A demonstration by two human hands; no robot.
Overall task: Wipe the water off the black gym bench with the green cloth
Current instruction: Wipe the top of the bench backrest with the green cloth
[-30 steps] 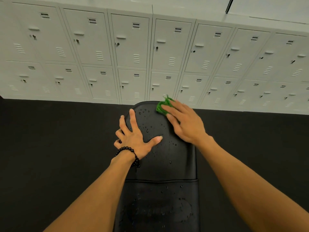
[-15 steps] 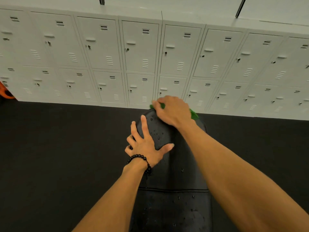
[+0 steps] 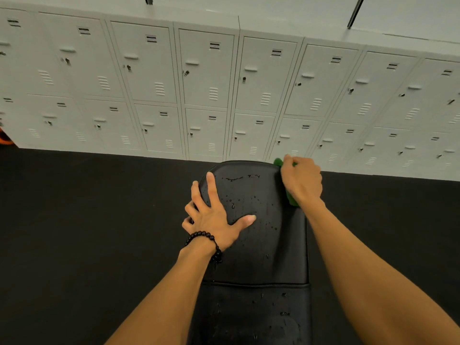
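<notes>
The black gym bench (image 3: 263, 245) runs away from me down the middle of the view, its pad dotted with water drops. My left hand (image 3: 214, 215) lies flat with spread fingers on the left side of the far pad; a dark bead bracelet circles its wrist. My right hand (image 3: 301, 180) grips the green cloth (image 3: 291, 199) at the bench's far right corner. Most of the cloth is hidden under the hand; green bits show above and below it.
A wall of grey lockers (image 3: 211, 90) stands just beyond the bench's far end. Black rubber floor (image 3: 87, 232) lies on both sides of the bench. An orange object (image 3: 4, 139) peeks in at the left edge.
My right hand has swept the cloth from the far middle of the pad to its far right corner. The left hand has stayed pressed on the pad.
</notes>
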